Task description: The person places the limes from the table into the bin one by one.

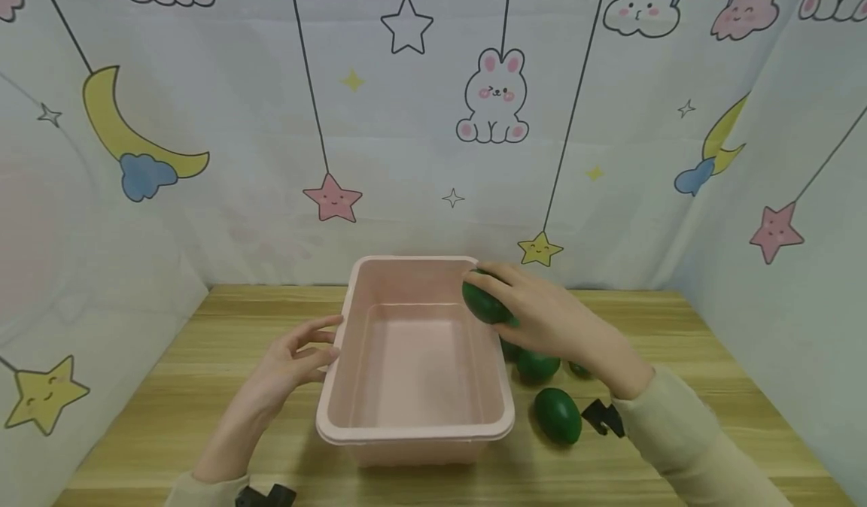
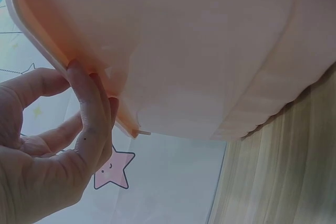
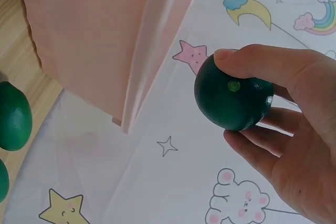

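Left hand (image 1: 293, 358), relaxed, touches a pink rectangular plastic tub (image 1: 416, 453), probably steadying it — right hand (image 1: 545, 315) grips a glossy green oval fruit (image 1: 483, 303).

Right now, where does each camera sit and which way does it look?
Head: on the head, facing forward and down into the pink bin; left hand, right hand and sleeves show.
Left wrist: on that wrist, facing the bin's outside; left hand shows.
Right wrist: on that wrist, facing the held green fruit; right hand shows.
Shared: head and right wrist both show that fruit.
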Demonstrator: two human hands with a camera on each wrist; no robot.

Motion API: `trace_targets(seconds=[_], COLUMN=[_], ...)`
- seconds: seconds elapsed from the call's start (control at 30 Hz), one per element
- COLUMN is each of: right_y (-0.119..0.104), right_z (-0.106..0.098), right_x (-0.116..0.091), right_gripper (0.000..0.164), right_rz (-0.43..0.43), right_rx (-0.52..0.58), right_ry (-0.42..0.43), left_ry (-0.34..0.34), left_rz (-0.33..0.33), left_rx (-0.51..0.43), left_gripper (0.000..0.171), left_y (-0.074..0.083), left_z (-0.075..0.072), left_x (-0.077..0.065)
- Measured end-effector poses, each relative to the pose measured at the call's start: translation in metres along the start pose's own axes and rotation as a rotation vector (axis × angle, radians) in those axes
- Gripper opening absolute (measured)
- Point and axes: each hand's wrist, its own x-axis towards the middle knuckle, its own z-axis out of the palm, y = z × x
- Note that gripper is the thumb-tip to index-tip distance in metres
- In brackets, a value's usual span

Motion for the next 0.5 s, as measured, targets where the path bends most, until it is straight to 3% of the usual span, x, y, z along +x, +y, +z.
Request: trace_targets(seconds=[0.5], right_y=[-0.001], right_z=[-0.005], right_x=[0.026], right_gripper=[0.064], right_rz=[0.038], right_rx=[0.013], right_ry=[-0.058], left_ry=[-0.004], left_rz=[0.002], left_rx=[0.009], left_gripper=[0.058], left_y=[0.001], left_z=[0.0], left_x=[0.0])
